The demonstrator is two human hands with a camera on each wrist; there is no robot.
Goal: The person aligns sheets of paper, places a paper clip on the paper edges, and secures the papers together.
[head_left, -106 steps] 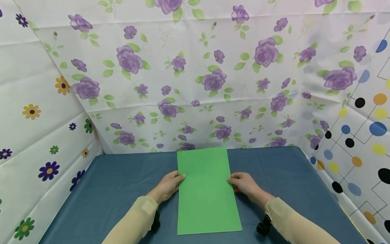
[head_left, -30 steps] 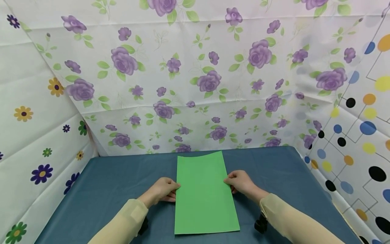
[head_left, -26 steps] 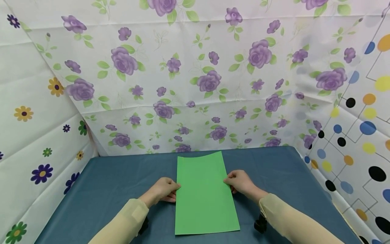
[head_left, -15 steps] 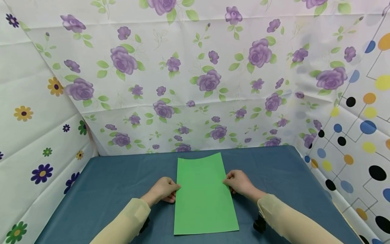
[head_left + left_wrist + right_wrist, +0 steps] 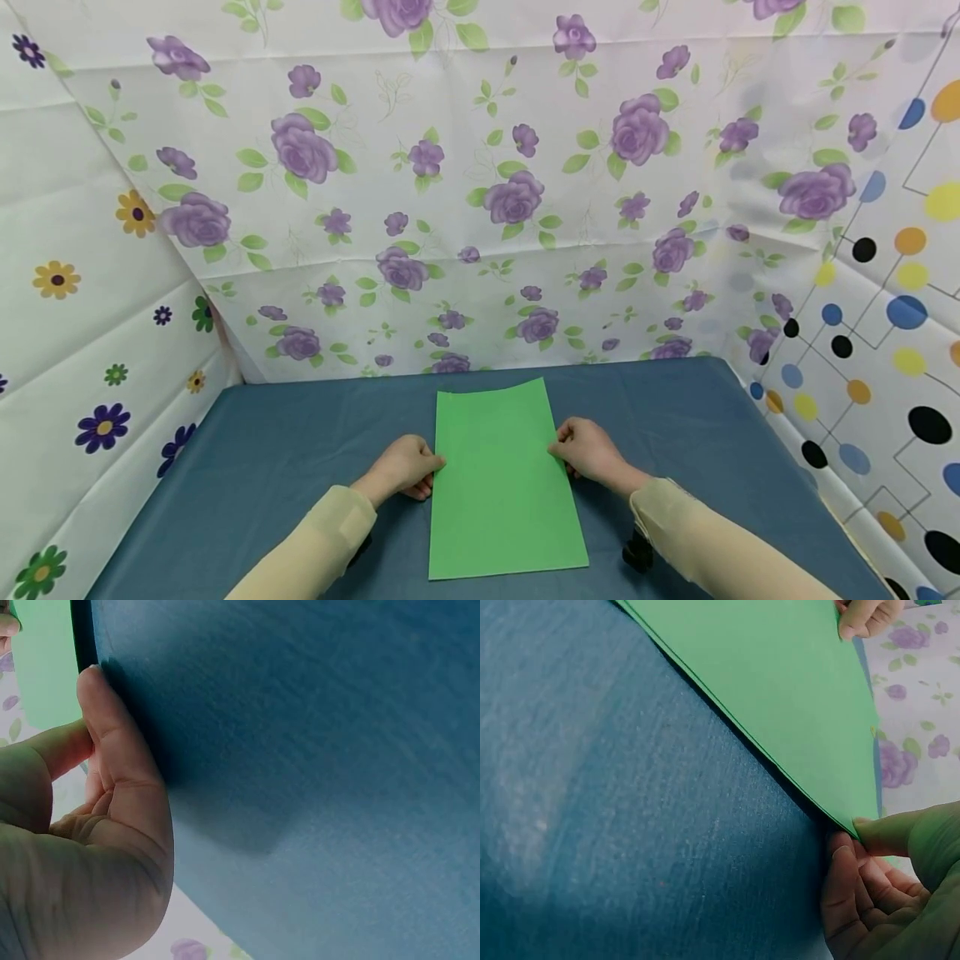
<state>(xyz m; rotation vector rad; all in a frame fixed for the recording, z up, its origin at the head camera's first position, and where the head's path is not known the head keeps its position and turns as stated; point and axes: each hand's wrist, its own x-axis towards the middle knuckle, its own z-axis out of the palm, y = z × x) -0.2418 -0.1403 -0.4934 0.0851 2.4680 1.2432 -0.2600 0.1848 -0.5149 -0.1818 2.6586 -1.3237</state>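
A tall green sheet of paper (image 5: 504,487) is held just above the blue tabletop, its far edge bowed in the head view. In the right wrist view the green paper (image 5: 765,690) shows a doubled edge, as of two layers. My left hand (image 5: 401,468) pinches its left side about midway, thumb on top and fingers below. On the opposite side my right hand (image 5: 592,450) pinches the other edge the same way. From the left wrist, my left hand (image 5: 105,817) is seen with its fingers beneath the paper's edge.
A blue cloth (image 5: 300,450) covers the table. Behind it hangs a white curtain with purple roses (image 5: 480,200). Flower-patterned cloth (image 5: 97,333) hangs at the left, dotted cloth (image 5: 885,367) at the right. A black device (image 5: 637,550) sits under the right wrist.
Compared with 3.5 seconds ago, the left hand grips lower on the paper's edge and the far edge has bowed. Over the last second the paper's far edge drops slightly; both hands keep hold.
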